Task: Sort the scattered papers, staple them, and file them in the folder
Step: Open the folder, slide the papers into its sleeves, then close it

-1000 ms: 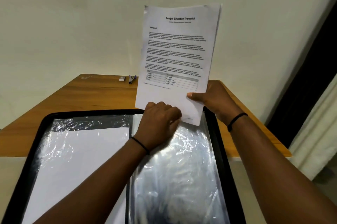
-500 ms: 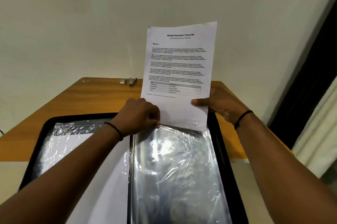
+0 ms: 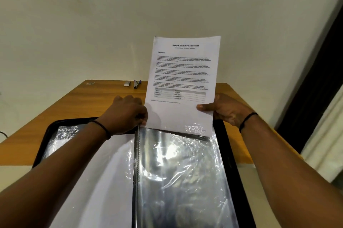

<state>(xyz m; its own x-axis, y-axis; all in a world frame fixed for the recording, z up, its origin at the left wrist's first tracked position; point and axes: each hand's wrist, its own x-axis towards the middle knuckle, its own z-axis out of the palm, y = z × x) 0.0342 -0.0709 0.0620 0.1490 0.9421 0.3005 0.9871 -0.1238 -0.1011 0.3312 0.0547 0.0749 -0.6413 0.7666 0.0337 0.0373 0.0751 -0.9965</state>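
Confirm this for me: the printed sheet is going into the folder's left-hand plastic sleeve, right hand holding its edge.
Wrong sleeve. In the head view the printed sheet is entering the right-hand plastic sleeve of the folder, with the right hand holding its edge as you said.

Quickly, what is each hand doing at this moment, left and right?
Left hand: pinches the top edge of the plastic sleeve.
Right hand: holds the printed transcript sheet.

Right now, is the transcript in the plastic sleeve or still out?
Partly in. The transcript's bottom edge shows through the right-hand plastic sleeve; most of it stands above the sleeve's opening.
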